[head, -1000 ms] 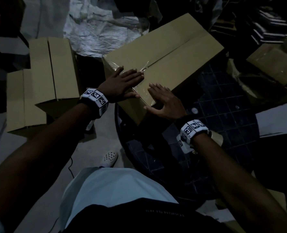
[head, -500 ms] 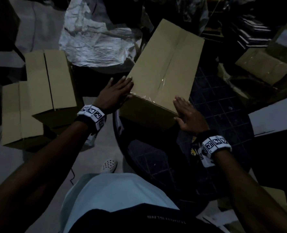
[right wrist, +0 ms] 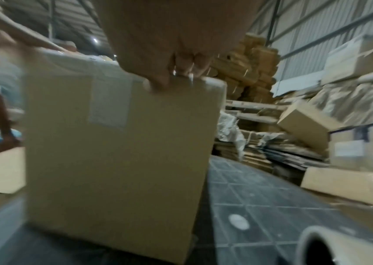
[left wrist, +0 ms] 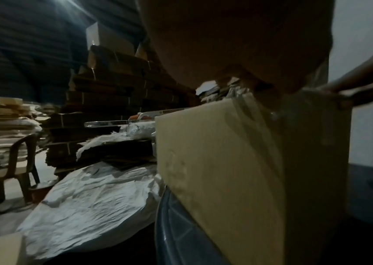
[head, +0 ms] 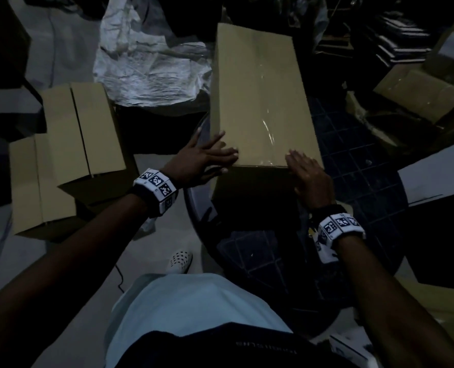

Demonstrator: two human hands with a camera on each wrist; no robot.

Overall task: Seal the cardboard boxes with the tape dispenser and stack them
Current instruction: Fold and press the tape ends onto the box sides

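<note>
— Where both sets of fingers lie flat, what's under them?
— Left hand and right hand press the near end of the cardboard box, flaps closed (contents hidden), clear tape along its seam, on the dark worktop.

Dark round table carries the taped cardboard box

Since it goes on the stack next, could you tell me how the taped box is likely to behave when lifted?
The cardboard box probably stays stiff, its top seam taped. Likely light: flat hands steer it. Its tall end face suggests it could tip.
</note>
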